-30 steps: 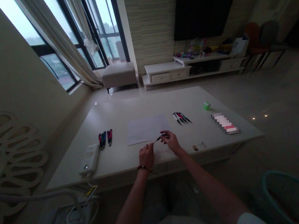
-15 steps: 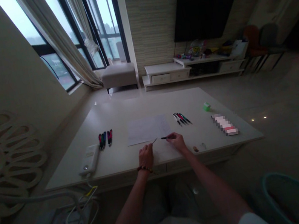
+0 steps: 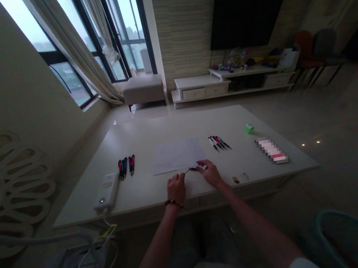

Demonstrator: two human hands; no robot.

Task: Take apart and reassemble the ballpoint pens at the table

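On a cream table top [image 3: 178, 129] my right hand [image 3: 210, 173] pinches a slim dark pen [image 3: 193, 169] by its right end, and the pen lies nearly level, pointing left. My left hand [image 3: 176, 188] rests on the table with a beaded bracelet on its wrist. Its fingertips are just below the pen's thin tip, and I cannot tell if they touch it. A white sheet of paper [image 3: 178, 155] lies just beyond both hands.
Two pen groups lie on the table: dark and pink pens [image 3: 126, 166] left of the paper, and thin pens [image 3: 219, 143] right of it. A white power bank [image 3: 106, 192], green cube [image 3: 249, 128], and pixelated packet [image 3: 271, 150] also lie there. Cables [image 3: 83, 259] and a teal basket [image 3: 347, 238] sit below.
My right hand has come back left toward my left hand with the pen, closing the gap seen half a second ago. The view has shifted slightly.
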